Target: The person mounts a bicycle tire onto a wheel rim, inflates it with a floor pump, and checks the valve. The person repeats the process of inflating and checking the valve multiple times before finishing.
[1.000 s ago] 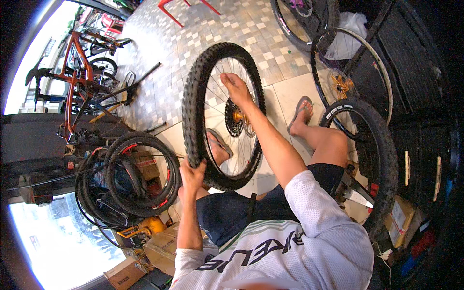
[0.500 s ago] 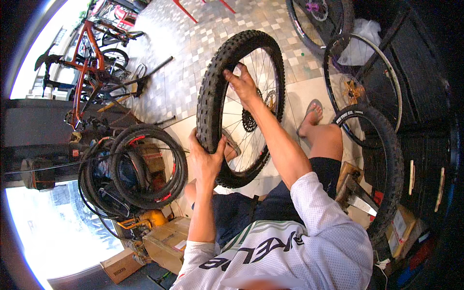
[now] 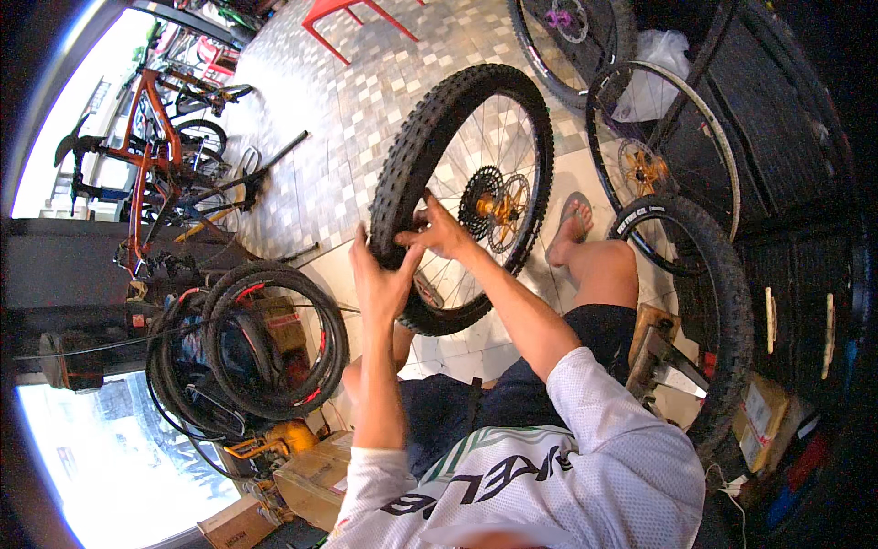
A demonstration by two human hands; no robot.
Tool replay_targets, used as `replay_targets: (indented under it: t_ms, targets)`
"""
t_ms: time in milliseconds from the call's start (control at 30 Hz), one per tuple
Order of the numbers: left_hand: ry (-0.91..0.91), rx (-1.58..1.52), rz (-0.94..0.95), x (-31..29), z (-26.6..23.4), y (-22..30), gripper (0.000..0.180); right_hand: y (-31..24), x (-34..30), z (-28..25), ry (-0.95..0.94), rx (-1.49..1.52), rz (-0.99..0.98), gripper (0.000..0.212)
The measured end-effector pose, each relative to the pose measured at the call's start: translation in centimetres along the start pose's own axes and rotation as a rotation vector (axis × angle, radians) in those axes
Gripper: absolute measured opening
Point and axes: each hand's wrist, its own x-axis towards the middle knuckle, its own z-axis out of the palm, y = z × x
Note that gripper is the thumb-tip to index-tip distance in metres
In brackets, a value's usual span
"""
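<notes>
- Head view: the wheel (image 3: 395, 174) stands tilted directly in front of both hands, running away from them; whether its low edge touches the floor cannot be told.
- The left hand (image 3: 382, 279) is wrapped on the tyre's near-left side, thumb nearest the body; a slack hold there could let the wheel roll or topple.
- The right hand (image 3: 439, 233) is bent in at the tyre's inner edge, thumb and fingers apart; whether they pinch it cannot be told. A slip could jam fingers against the spokes.
- The cassette (image 3: 477, 203) and rotor (image 3: 515, 215) sit just beyond the right hand: a sudden turn of the wheel could bring their edges onto the knuckles, or smear the rotor with skin grease.
- Sandalled feet, one (image 3: 573, 224) right of the right hand, the other (image 3: 427, 288) just below it, could be struck if the wheel drops.
- Swung right, the wheel could knock the spare wheel (image 3: 643, 167).
</notes>
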Motion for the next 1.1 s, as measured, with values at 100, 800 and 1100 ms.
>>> replay_targets:
  t_ms: [100,800,1100]
  targets:
    - [-0.013,0.305,0.008,3.4,0.0,1.8,0.096,-1.2,-1.1,1.7,-0.058,0.01,0.164,0.099]
    - [-0.091,0.0,-0.091,3.7,-0.6,1.1,0.034,-4.2,-0.3,-4.1,0.069,-0.309,0.037,0.039]
    - [-0.166,-0.252,-0.168,4.0,0.9,0.0,0.031,-4.9,-0.6,-4.3,0.082,-0.069,0.1,0.033]
